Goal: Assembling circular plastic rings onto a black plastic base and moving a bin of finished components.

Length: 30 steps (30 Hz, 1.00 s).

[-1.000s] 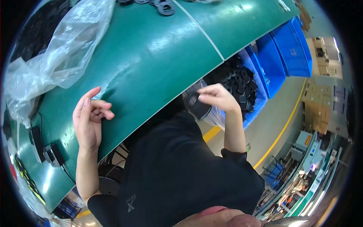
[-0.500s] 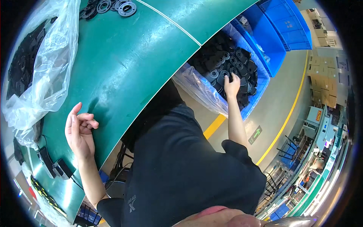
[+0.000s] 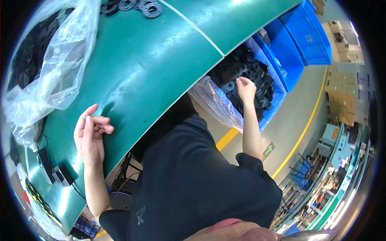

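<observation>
Two hands doing totally different jobs here. The right hand [image 3: 246, 89] is stretched way out to the side, down into a blue crate [image 3: 277, 94] that sits on the floor beside the worktop [image 3: 161, 68]. The crate is lined with a clear plastic bag [image 3: 213, 102] and heaped with black ring-shaped parts [image 3: 241, 68], rubber washers or gaskets by the look of them. The fingertips are down among the rings, curled like it's picking at one, but I honestly can't tell whether the grip has actually closed on anything, because the fingers hide it.

The left hand [image 3: 90, 134] is parked at the near edge of the green worktop, index finger up, the others loosely curled, nothing in it. Looks like it's just resting there, maybe steadying the body during that sideways reach.

Up on the worktop there's a small cluster of the same black rings [image 3: 136, 5] at the far edge, and a big crumpled clear bag [image 3: 52, 76] off to the left with more dark parts in it. More blue crates [image 3: 309, 36] stand behind the first one. Keeping the bulk stock low beside the seat makes sense, since it leaves the green surface free.
</observation>
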Available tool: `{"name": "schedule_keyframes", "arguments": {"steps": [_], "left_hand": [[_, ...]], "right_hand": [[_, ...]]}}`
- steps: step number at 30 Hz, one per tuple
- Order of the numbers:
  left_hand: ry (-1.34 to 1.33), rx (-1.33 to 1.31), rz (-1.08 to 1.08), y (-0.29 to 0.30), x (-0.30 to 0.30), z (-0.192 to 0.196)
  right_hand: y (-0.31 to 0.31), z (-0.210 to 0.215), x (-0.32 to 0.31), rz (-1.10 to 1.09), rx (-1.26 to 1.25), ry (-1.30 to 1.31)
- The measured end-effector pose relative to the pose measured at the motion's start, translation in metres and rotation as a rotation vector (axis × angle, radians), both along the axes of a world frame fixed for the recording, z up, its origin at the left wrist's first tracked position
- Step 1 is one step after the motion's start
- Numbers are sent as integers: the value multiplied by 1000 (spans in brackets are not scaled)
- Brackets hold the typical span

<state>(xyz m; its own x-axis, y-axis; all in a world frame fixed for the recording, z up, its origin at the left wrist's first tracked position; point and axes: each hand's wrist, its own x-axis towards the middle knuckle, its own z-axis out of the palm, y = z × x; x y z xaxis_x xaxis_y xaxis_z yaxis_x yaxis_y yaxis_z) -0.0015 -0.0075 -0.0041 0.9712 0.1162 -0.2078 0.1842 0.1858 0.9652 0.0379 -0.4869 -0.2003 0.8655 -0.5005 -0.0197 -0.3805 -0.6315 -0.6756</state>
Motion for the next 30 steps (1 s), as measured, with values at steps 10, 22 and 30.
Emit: {"name": "schedule_keyframes", "arguments": {"steps": [10,22,30], "left_hand": [[20,-138,-187,-3,1,-2],[2,-111,-247,2,-1,-1],[2,-89,-303,7,-1,-3]], "right_hand": [[89,212,42,467,507,-581],[386,284,214,1345,137,-647],[490,240,259,1306,-547,-188]]}}
